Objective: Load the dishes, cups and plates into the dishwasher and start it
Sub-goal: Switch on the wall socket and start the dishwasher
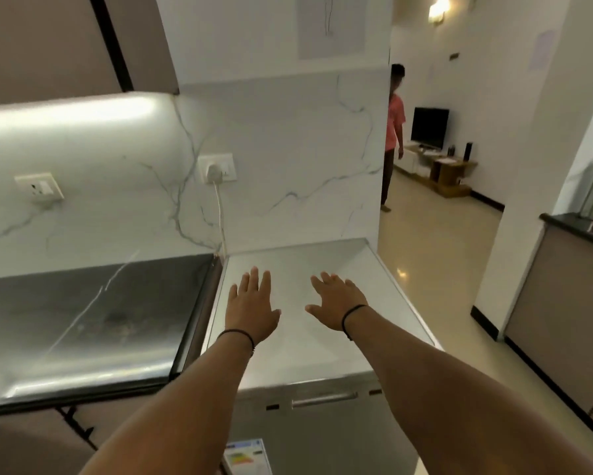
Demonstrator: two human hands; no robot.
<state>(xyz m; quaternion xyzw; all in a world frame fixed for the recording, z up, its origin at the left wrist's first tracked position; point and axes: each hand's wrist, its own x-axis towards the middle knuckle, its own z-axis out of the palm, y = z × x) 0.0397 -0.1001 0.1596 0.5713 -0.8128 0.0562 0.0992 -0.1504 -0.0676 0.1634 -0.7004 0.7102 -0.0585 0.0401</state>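
Dishwasher (308, 341) top lies under left hand (252, 308) and right hand (336, 301), fingers straight, holding nothing.

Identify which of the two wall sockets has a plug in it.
The socket nearer the dishwasher: a white plug and cord hang from it. The other socket is empty.

Nothing here can actually be read. The one printed thing in view is a label (248, 457) on the front of the dishwasher (322, 430), low down at the frame's bottom edge: it shows a blue band on top and coloured bars stepping from green to red (the look of an energy rating chart), but its lettering is too blurred to make out.
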